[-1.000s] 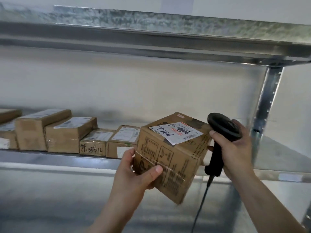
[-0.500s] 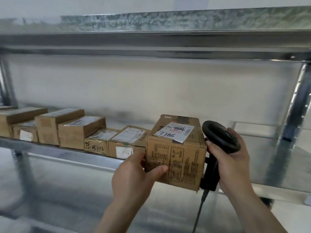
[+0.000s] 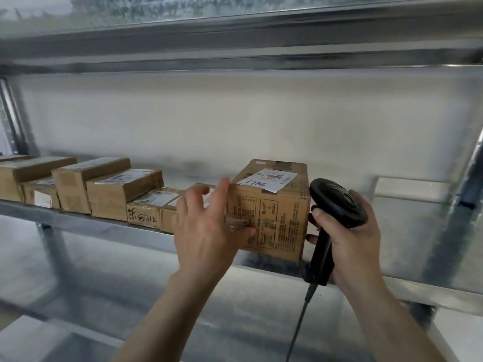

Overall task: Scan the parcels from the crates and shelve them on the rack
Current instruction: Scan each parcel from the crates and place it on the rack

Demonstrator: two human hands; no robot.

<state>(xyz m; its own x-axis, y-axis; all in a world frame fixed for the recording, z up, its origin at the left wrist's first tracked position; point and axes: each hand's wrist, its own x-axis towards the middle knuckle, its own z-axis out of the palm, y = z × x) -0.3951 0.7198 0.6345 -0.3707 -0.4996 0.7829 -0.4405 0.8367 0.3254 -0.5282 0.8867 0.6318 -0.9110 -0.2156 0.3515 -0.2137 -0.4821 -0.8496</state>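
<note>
Head view: a metal rack (image 3: 78, 218) holds a row of parcels. At the right end of that row stands the tallest box (image 3: 271, 212), long side running back into the rack. Left hand (image 3: 206, 226), fingers spread, touches its left front corner; right hand (image 3: 350, 239), just right of the box, grips a scanner (image 3: 337, 205).

Left hand (image 3: 206, 231) touches shelved parcel (image 3: 271, 207); right hand (image 3: 350, 236) grips scanner (image 3: 337, 202).

Brown cardboard parcel (image 3: 271, 212) with white label marked 7786 sits upright on the metal rack (image 3: 86, 221), at right end of parcel row (image 3: 86, 190).
</note>
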